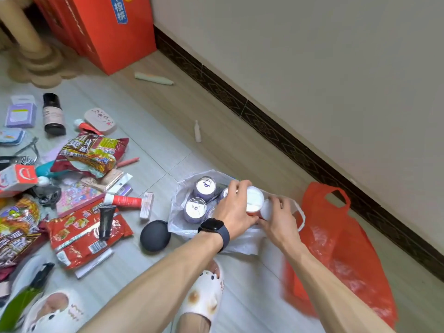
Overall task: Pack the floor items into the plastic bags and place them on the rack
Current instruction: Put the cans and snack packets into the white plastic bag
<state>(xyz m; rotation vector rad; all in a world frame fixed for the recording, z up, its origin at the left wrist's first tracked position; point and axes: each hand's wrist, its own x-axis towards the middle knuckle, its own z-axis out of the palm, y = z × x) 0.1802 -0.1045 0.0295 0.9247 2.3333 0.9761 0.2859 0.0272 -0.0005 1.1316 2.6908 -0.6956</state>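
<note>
Slippers (206, 294) on tile floor (153, 150); orange bag (336, 236) near dark skirting (264, 121).

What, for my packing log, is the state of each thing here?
white plastic bag: open, mouth up
purple cans: upright inside the bag
larger white-topped cup: gripped by left hand, over the bag
smaller white-topped cup: gripped by right hand
red plastic bag: lying flat
black round case: closed
</note>
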